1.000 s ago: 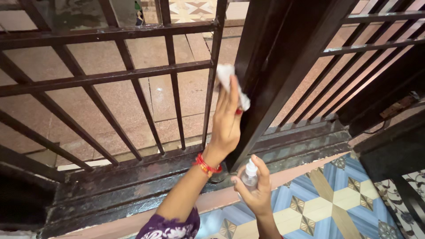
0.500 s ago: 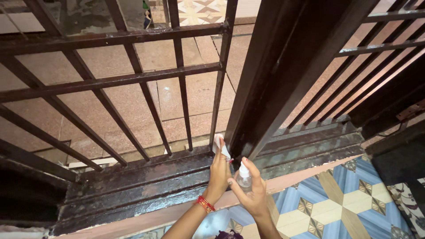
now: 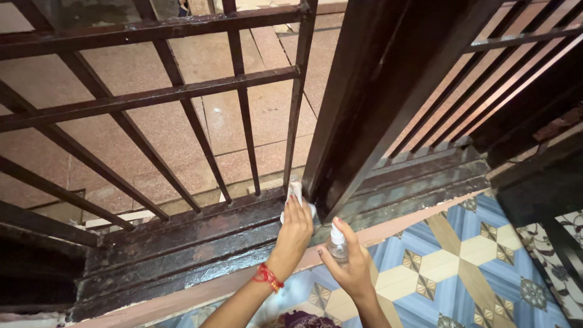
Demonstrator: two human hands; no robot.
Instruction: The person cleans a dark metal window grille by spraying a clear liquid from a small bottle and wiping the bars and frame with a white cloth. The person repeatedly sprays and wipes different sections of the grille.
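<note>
My left hand [image 3: 294,231], with a red thread band on the wrist, presses a small white cloth [image 3: 295,192] against the foot of a thick dark metal gate post [image 3: 364,103], where it meets the bottom rail [image 3: 200,234]. Just to the right, my right hand [image 3: 351,267] holds a small clear spray bottle [image 3: 337,243] with a white top, upright, close to the post's base.
A dark iron gate with vertical and slanted bars [image 3: 152,97] spans the view. A reddish stone floor [image 3: 261,115] lies beyond it. Blue and cream patterned floor tiles [image 3: 461,261] lie on my side. A dark frame [image 3: 534,182] stands at the right.
My left hand slid the cloth down the post from mid height to its base at the bottom rail. My right hand with the bottle stayed low beside the post.
</note>
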